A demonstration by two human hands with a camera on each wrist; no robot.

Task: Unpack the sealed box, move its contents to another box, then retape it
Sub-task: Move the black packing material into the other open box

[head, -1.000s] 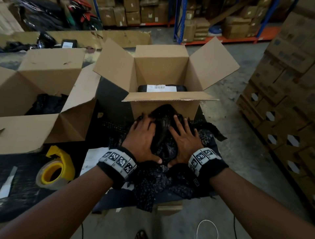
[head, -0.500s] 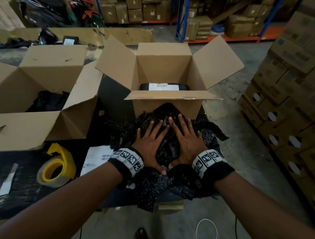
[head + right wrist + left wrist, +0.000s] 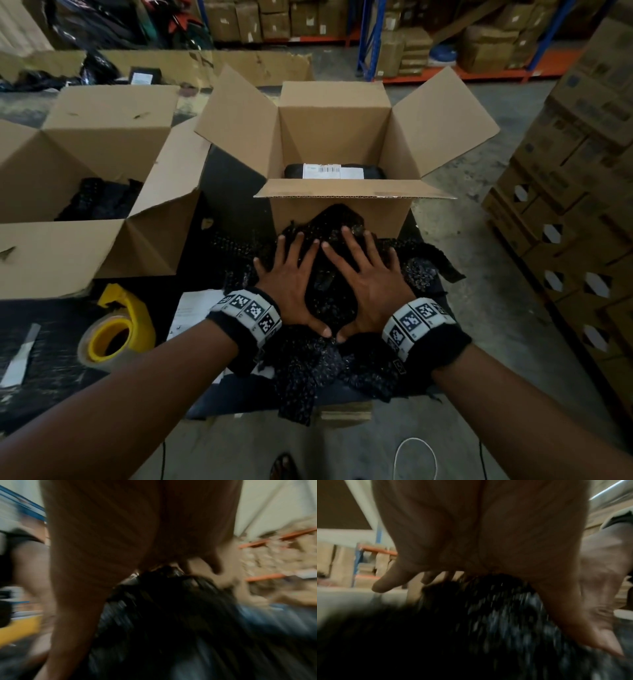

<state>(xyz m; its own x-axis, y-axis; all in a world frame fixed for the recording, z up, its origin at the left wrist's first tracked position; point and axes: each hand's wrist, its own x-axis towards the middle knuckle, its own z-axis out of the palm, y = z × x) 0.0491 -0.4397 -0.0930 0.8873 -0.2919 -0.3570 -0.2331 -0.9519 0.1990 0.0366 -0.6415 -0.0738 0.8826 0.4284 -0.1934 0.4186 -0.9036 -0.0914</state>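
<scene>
Left hand (image 3: 291, 284) and right hand (image 3: 371, 284) laid flat, fingers spread, pressed on black fabric (image 3: 329, 301), open box (image 3: 337, 137) just behind, tape roll (image 3: 109, 339) left on surface (image 3: 41, 377)

The head camera looks forward and down from above onto both forearms, the table (image 3: 68, 370) and two open boxes, taking in shelves beyond. Each wrist camera sits under its palm, very close, facing along the fingers, badly blurred. All three views share the black fabric (image 3: 329, 294) under the hands
</scene>
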